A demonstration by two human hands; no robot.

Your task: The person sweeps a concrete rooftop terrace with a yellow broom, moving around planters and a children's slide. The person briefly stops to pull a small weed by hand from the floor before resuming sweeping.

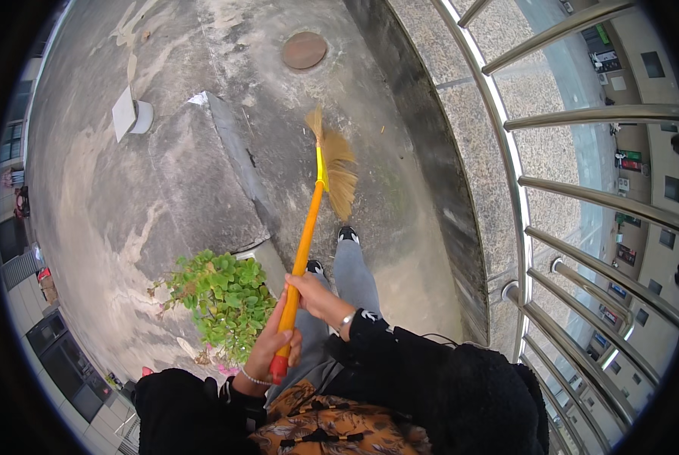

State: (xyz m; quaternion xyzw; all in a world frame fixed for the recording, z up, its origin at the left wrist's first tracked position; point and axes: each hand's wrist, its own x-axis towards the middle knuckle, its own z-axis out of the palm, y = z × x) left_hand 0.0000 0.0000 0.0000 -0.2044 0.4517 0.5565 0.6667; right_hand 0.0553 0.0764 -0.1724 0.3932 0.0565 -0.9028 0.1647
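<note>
Head view. Broom (308, 235) grasped by both hands. Left hand (273, 347) wrapped round it just above the red end (277, 371); right hand (315, 296) clasped farther up, nearer the bristles (341, 176). Long axis runs ahead of the hands, slightly rightward, bristles fanned over concrete (408, 250), contact unclear. Left forearm angles forward and inward; right reaches leftward across. Plant (226, 299) left of both hands.

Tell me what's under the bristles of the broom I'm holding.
Stained grey concrete shows around the broom's bristles, with your right shoe close by. The patch directly beneath them is covered, so any dirt there can't be seen.
</note>
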